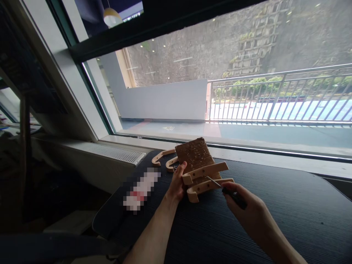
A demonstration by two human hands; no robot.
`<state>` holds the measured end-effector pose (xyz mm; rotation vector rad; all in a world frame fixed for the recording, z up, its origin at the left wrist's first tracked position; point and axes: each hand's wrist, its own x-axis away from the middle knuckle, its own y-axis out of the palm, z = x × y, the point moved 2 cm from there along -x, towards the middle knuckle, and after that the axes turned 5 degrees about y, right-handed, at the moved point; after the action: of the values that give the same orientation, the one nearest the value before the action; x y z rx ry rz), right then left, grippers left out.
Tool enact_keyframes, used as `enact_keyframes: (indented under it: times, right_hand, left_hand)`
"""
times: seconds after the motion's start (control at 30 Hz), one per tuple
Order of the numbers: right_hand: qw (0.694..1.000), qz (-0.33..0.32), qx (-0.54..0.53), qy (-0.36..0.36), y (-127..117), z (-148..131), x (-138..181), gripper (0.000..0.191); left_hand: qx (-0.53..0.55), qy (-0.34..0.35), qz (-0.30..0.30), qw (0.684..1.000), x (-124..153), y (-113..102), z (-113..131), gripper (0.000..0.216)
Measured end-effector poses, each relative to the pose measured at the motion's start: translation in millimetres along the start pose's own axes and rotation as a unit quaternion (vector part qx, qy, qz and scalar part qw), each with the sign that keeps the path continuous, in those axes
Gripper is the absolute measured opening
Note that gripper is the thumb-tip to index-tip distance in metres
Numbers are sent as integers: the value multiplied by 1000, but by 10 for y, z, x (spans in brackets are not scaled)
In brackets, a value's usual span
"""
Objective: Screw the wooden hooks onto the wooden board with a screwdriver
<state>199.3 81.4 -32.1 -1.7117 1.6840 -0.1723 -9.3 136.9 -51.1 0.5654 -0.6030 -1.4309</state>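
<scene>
A rough brown board (pixel 194 154) is held tilted above the dark table. Lying across its lower part is a pale, hook-ended wooden strip (pixel 210 171) with dark holes. A second curved wooden strip (pixel 204 187) lies just below it. My left hand (pixel 177 185) is closed on the board's left side, thumb up along the edge and fingers partly hidden behind. With my right hand (pixel 244 203) I grip a screwdriver (pixel 235 198) by its black handle. Its thin shaft points up and left, the tip by the upper strip; whether it touches a screw is too small to tell.
Two more curved wooden pieces, a farther one (pixel 157 158) and a nearer one (pixel 169 165), lie beyond my left hand. A blurred-out pale and red item (pixel 141 190) rests on the dark table (pixel 280 205). A window sill (pixel 247 150) runs behind; a vent grille (pixel 115 151) stands left.
</scene>
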Motion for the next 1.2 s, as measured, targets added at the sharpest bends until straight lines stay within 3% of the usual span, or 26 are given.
enact_keyframes:
  times: [0.17,0.33,0.6,1.0,1.2]
  right_hand:
    - [993,32,29,-109,110,-40,89,24]
    - [989,77,51,-118,128,-36,146,27]
    - [976,92,154,-123,-9,-135,109,21]
    - [963,12,220,-154,-105,-343,-81,21]
    - [937,-29,279,-206,-112,-398,-123,27]
  left_hand:
    - [-4,-11,-22,1000,15,39,-17,49]
    - [-21,-23,-21,999,12,60,-27,49]
    - [-21,-10,-36,999,45,74,-34,42]
    - [-22,-8,-50,998,11,-4,-78,41]
    - [-40,-12,-39,998,25,-11,-69,44]
